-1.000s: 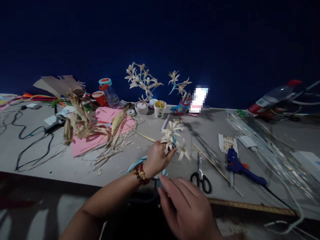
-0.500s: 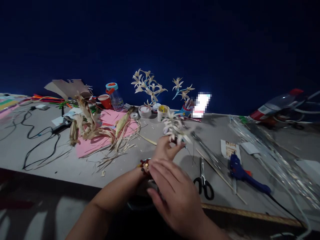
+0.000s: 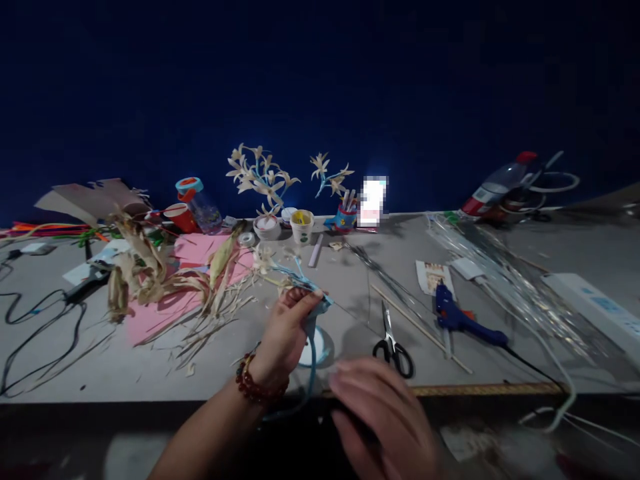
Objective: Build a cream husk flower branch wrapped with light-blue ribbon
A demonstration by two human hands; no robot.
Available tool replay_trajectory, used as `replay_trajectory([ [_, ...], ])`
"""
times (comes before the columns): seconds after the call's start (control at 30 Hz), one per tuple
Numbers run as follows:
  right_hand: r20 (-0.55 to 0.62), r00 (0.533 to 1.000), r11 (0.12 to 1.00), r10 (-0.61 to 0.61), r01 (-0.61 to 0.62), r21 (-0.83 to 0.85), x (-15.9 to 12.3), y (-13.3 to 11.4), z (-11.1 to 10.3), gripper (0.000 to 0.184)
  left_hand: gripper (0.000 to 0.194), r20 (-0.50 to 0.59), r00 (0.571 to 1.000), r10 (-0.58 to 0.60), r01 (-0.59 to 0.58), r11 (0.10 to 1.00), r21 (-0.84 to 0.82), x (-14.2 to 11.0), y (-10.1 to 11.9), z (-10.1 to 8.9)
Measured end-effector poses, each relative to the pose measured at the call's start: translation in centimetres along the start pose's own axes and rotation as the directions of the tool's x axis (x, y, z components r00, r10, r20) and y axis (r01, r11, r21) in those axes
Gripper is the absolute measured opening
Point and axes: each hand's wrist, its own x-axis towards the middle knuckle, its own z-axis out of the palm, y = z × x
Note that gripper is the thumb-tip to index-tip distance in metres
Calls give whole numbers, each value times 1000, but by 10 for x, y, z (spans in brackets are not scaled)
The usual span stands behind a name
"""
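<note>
My left hand, with a dark red bead bracelet at its wrist, is closed around the bundled stems of a handmade flower spray with pale petals. Its stems are wrapped in light blue, and the blooms point away to the left. A light blue strip hangs from below that hand, past the table's front edge. Beneath lies a white disc-like roll, partly covered. Blurred by motion, my right hand is low at the front edge, thumb apart from its fingers, with nothing visible in it.
Scissors, a thin stick and a blue glue gun lie to the right. Dried husks cover pink paper at left. Behind stand more flower sprays, tubs and a glowing phone.
The flower spray has tipped over to the left, and its blue stems now show. My right hand has moved away from my left wrist, downward and to the right. The view has shifted right.
</note>
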Motion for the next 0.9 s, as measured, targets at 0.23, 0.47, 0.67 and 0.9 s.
replay_trajectory([
  [0.23,-193,828,739,526,-333,585,20,28,58,18,31,0,998,-59,59,998,-26,-18,-14,0],
  [0.47,-145,854,721,499,-317,617,28,28,51,6,27,6,998,-55,55,998,-9,-22,-18,-2],
  [0.67,-39,799,592,601,-412,693,27,34,51,14,26,1,999,-43,43,999,-18,-19,-23,-1],
  [0.9,71,744,450,664,-474,757,24,36,52,22,25,7,999,41,-42,999,31,-20,-28,-2],
])
